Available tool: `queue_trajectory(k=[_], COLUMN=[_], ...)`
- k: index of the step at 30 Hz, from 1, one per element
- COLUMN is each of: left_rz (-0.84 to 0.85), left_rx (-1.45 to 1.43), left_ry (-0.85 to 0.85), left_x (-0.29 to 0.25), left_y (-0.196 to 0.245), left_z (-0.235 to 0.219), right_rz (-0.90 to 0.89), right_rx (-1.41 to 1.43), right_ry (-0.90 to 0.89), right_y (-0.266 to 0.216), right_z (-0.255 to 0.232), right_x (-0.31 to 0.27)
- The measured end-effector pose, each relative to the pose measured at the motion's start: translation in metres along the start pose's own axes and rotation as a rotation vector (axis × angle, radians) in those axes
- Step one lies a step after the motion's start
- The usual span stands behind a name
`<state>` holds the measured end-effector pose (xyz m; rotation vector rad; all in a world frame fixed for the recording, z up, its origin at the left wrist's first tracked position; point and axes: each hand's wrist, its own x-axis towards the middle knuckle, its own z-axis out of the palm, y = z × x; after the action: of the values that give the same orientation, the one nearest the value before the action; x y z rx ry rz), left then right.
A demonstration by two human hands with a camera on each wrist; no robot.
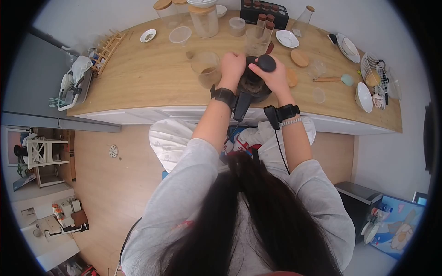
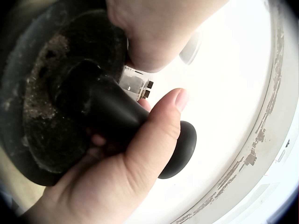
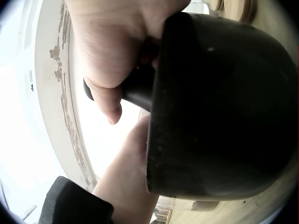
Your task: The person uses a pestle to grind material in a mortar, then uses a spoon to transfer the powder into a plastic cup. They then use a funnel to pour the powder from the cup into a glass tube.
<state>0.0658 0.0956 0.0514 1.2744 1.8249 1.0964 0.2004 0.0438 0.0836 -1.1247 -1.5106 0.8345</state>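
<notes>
Reading from the fingers, we see the right hand [image 1: 275,79] wrapped round the black pestle [image 2: 105,100], while the left hand [image 1: 232,68] curls at the rim of the mortar [image 3: 224,102]; its fingertips are hidden, so we cannot tell whether they grip. The pestle reaches into the mortar, by the front of the worktop [image 1: 152,69], where brownish residue [image 2: 44,95] coats the wall. We judge this to be grinding; the next move calls for firm pressure and a steadied bowl.

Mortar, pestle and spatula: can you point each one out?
Mortar [image 3: 222,109], right wrist view, on its outer wall.
Pestle [image 2: 112,105], left wrist view, on its shaft.
Spatula [image 1: 332,79], head view, on its wooden handle.
</notes>
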Motion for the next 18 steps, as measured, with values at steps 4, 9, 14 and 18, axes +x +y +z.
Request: queue_trajectory(k=[4,9,14,18], left_rz=[-0.001,-0.001,0.012,0.011], left_rx=[-0.02,-0.046,-0.032,-0.029], left_ry=[-0.007,-0.015,0.0,0.001], left_x=[-0.001,-0.0002,0.0009,-0.0021], left_y=[0.0012,0.0003,-0.0013,0.0013], left_z=[-0.0009,-0.0007,0.0011,-0.0017], right_rz=[0.016,0.016,0.013,0.005], right_rx=[-0.031,-0.025,-0.021,0.021], right_ry=[-0.021,-0.02,-0.021,-0.008], right_y=[-0.002,-0.0043,-0.0029,0.0016], right_z=[0.0002,0.0004,0.0008,0.0001], right_x=[-0.0009,-0.0012,-0.0011,0.0007])
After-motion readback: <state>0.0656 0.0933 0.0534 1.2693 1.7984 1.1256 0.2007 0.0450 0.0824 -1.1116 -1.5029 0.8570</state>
